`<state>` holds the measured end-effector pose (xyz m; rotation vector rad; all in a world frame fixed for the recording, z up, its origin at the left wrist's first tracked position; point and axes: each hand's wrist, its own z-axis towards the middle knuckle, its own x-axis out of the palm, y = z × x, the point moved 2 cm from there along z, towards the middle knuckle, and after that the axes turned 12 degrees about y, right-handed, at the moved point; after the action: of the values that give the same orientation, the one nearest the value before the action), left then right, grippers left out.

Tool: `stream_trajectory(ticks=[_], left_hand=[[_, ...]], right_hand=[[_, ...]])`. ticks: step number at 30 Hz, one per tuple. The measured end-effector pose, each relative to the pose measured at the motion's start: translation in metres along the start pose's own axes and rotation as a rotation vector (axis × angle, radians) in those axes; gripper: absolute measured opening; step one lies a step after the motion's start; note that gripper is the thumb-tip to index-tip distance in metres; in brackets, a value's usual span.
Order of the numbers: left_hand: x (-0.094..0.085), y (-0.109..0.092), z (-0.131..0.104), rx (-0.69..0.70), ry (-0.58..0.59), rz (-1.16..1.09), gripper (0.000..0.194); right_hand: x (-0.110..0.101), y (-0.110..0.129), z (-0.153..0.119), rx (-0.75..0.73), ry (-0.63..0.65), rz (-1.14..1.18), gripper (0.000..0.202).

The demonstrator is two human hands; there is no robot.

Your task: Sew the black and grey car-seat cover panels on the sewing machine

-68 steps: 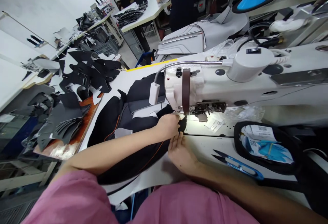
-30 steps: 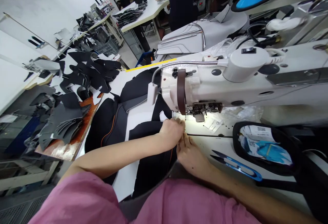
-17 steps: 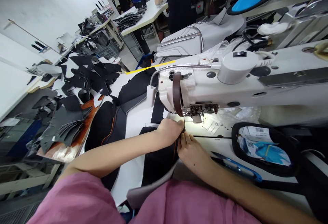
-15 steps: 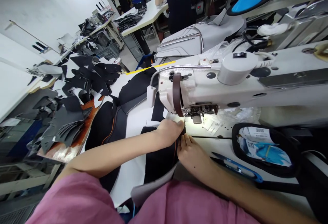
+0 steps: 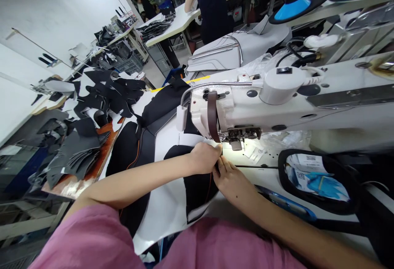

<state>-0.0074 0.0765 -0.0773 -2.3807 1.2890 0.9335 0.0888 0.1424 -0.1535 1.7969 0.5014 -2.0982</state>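
A large black and white fabric piece with orange piping, like a seat cover [image 5: 200,191], lies across the table and runs under the head of a white sewing machine [image 5: 246,104]. My left hand [image 5: 205,157] is closed on the fabric's edge just left of the needle area. Close below it, my right hand [image 5: 229,176] pinches the same edge, its fingers bent together. The two hands nearly touch. The stretch of edge between them is mostly covered by my fingers. A lamp lights the machine bed [image 5: 246,154] to the right of my fingertips.
At the right lie a blue-handled tool [image 5: 287,205] and a black-rimmed pouch [image 5: 320,178] with blue and white contents. Dark cut pieces [image 5: 81,150] are stacked on a side table at the left. Grey covers [image 5: 221,53] lie behind the machine. A person [image 5: 214,8] stands farther back.
The fabric has shifted and turned; its lower black part now curves, with more white showing beside it. Both hands stay near the needle, still holding the edge. The view has moved slightly.
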Motion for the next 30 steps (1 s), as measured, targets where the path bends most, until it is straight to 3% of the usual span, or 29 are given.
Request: stream_trajectory(ticks=[5,10,17,24,30], left_hand=[[-0.008,0.000,0.000,0.007,-0.001,0.076,0.037],[-0.012,-0.007,-0.008,0.008,0.106,0.048,0.033],[0.000,-0.001,-0.007,0.017,0.028,-0.033,0.040],[0.009,0.002,0.000,0.036,-0.047,-0.019,0.036],[0.005,0.000,0.003,0.001,-0.005,-0.014,0.029]], right_hand=[[0.003,-0.006,0.009,0.023,-0.010,0.021,0.031],[-0.003,-0.014,0.011,0.007,0.026,0.035,0.030],[0.000,-0.001,-0.008,-0.046,0.030,0.008,0.031],[0.009,-0.013,0.003,-0.018,-0.001,0.008,0.038],[0.015,-0.003,-0.005,-0.021,-0.043,0.002,0.036]])
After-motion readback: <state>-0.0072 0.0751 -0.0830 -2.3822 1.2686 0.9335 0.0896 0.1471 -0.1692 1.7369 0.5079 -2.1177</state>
